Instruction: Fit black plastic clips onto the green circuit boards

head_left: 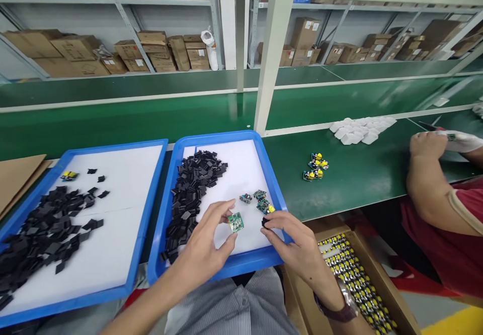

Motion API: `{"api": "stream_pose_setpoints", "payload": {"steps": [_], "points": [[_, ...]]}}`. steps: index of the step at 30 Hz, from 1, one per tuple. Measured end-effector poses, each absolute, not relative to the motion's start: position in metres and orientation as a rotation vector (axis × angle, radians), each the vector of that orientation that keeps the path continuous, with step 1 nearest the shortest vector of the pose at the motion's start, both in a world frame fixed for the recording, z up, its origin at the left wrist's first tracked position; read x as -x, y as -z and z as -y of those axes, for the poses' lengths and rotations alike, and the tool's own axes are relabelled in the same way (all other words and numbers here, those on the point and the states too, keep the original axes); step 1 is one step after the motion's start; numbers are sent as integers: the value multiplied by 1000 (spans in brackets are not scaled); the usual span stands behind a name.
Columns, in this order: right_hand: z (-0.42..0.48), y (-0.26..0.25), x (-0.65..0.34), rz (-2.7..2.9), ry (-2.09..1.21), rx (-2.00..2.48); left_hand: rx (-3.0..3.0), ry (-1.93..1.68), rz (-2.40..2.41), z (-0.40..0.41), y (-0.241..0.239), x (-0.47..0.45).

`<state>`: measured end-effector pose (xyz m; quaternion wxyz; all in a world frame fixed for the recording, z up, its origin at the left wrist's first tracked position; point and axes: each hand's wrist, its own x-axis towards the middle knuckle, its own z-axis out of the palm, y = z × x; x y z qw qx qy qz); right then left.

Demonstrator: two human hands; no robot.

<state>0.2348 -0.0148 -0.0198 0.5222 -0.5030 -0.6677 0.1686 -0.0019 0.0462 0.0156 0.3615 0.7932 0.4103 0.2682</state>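
Note:
My left hand is closed on a small green circuit board, its face turned up between thumb and fingers. Between the thumb and fingertips of my right hand is a small black plastic piece, partly covered by the fingers. Both hands are over the near right part of a blue tray lined with white. Just beyond them lie a few more circuit boards, one with a yellow part on it. A heap of black plastic pieces fills the tray's left side.
On the left stands a second blue tray with black pieces and one board. Boards with yellow parts and white pieces lie on the green bench. A carton of boards is low right, beside a co-worker's arm.

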Motion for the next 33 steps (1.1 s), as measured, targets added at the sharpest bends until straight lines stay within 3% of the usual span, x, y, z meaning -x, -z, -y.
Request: {"api": "stream_pose_setpoints", "payload": {"steps": [11, 22, 33], "points": [[13, 20, -212, 1423, -647, 1235, -1254, -958, -1064, -1, 9, 0], [10, 5, -191, 1412, -900, 1093, -1554, -839, -1027, -15, -5, 3], [22, 6, -181, 1492, -631, 1115, -1417, -920, -1061, -4, -3, -11]]}}
